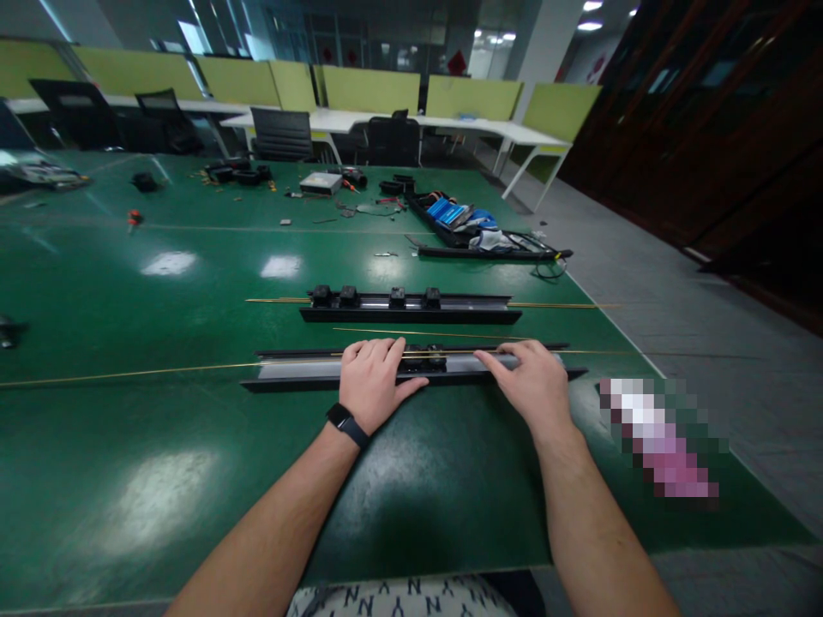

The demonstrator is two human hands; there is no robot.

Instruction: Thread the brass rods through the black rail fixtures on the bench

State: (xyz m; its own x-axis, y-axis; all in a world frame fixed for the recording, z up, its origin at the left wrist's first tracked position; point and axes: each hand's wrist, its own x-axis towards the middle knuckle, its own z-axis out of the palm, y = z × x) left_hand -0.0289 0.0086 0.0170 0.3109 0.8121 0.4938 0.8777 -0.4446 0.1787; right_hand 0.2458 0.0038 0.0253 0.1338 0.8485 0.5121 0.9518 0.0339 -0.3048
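Note:
A long black channel-shaped rail [302, 383] with a pale grey inner floor lies crosswise in front of me. My left hand [373, 377], with a dark band on its wrist, wraps over the rail left of its middle, thumb along the near edge. Between my hands a black block [435, 357] sits in the channel. Thin gold-coloured rods [450, 352] run lengthwise above it and stick out past the rail's ends. At the right part, my right hand [531, 377] closes thumb and fingers around the rods; its exact fingertip contact is partly hidden.
Beyond lies a second black rail [411, 316] with several black blocks and gold rods through it. Another loose rod [379, 332] lies between the rails. Farther back are a black tray with blue items [450, 214] and a grey box [321, 183]. A pixelated patch covers something at right.

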